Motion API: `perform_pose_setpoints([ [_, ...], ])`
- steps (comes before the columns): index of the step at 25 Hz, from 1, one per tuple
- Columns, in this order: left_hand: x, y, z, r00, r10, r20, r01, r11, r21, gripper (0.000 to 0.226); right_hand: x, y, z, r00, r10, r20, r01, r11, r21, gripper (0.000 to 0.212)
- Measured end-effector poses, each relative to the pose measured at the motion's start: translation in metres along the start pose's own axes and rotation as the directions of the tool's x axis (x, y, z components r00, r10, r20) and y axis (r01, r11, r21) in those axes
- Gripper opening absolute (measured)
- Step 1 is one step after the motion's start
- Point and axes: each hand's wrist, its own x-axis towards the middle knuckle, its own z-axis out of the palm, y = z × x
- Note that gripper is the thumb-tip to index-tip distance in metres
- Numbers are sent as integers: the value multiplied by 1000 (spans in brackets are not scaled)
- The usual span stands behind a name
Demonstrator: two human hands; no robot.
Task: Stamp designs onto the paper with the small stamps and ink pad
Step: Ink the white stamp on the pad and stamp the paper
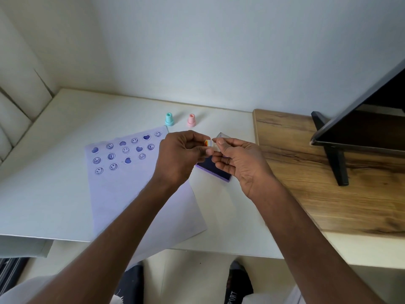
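Observation:
A white paper sheet (122,189) lies on the white table, its upper part covered with several blue smiley and heart prints. A teal stamp (169,119) and a pink stamp (191,120) stand upright behind the sheet. An open purple ink pad (215,171) sits right of the paper, partly hidden by my hands. My left hand (182,156) and my right hand (238,163) meet above the pad, both pinching a small white stamp with an orange side (208,143) between their fingertips. A clear lid (222,135) shows just behind my right fingers.
A wooden board (328,172) covers the table's right part, carrying a dark screen on a black stand (337,159). The table's front edge (197,253) runs below the paper, with my legs beneath it. A white wall rises behind.

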Motion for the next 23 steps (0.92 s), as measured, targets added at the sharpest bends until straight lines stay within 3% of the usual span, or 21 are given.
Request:
perform_pose_setpoints([
  [4,5,2,-12,998,-60,-33,57,995,-85,23,10,-2,-12,999,9,-43,-9,1000,5,8],
  [6,7,1,-21,994,-110,-21,109,993,-48,21,14,-3,-20,999,45,-10,-44,996,72,12],
  [8,7,-3,-26,995,-100,26,93,974,208,22,14,-3,-25,996,79,41,-83,993,85,12],
  [10,4,-6,-24,993,-85,84,40,896,442,26,15,-1,-27,999,-5,39,9,993,-114,12],
  [11,3,-6,-22,990,-88,114,19,867,499,26,15,1,-26,994,-112,17,112,951,-287,16],
  [14,2,-5,-20,978,-103,181,-19,821,570,25,9,8,-18,909,-415,32,309,622,-720,25],
  [18,0,-5,-25,965,-150,217,-4,815,580,25,-1,17,-3,855,-494,160,374,372,-850,24],
  [23,-2,-3,-32,942,-148,301,-77,778,624,29,-3,16,8,852,-480,209,364,257,-895,31],
])
